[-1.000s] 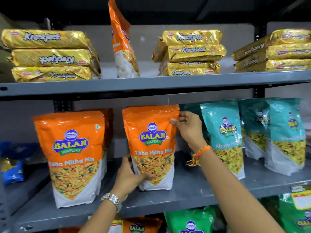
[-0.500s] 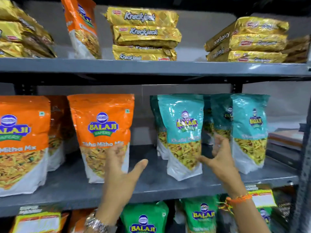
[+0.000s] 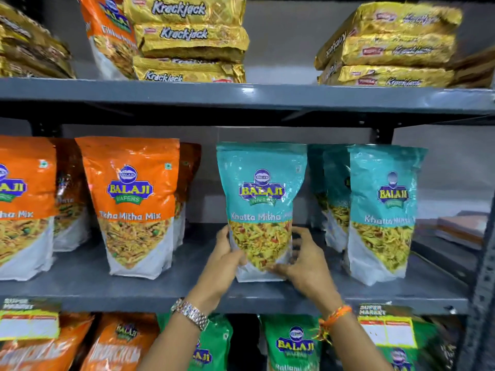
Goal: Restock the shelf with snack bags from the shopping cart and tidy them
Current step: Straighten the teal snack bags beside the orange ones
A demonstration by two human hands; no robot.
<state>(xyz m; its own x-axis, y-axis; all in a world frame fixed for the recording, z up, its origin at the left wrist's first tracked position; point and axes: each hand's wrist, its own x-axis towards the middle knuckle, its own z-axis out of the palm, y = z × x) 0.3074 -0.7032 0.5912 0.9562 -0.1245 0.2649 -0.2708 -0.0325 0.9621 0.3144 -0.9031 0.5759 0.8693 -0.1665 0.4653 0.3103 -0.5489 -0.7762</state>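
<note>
A teal Khatta Mitha snack bag (image 3: 261, 188) stands upright on the middle grey shelf (image 3: 166, 287). My left hand (image 3: 223, 263) grips its lower left edge and my right hand (image 3: 305, 266) grips its lower right corner. More teal bags (image 3: 383, 210) stand to its right. To its left stand orange Tikha Mitha Mix bags (image 3: 131, 202), with others behind them. The shopping cart is out of view.
Gold Krackjack packs (image 3: 187, 38) are stacked on the top shelf, with one orange bag (image 3: 107, 33) leaning between stacks. Green bags (image 3: 292, 344) and orange bags fill the lower shelf behind price tags (image 3: 385, 333). A dark shelf post (image 3: 482, 303) rises at the right.
Both hands left the orange bag and moved right, then closed on the bottom of the front teal bag. The view has shifted right along the shelf.
</note>
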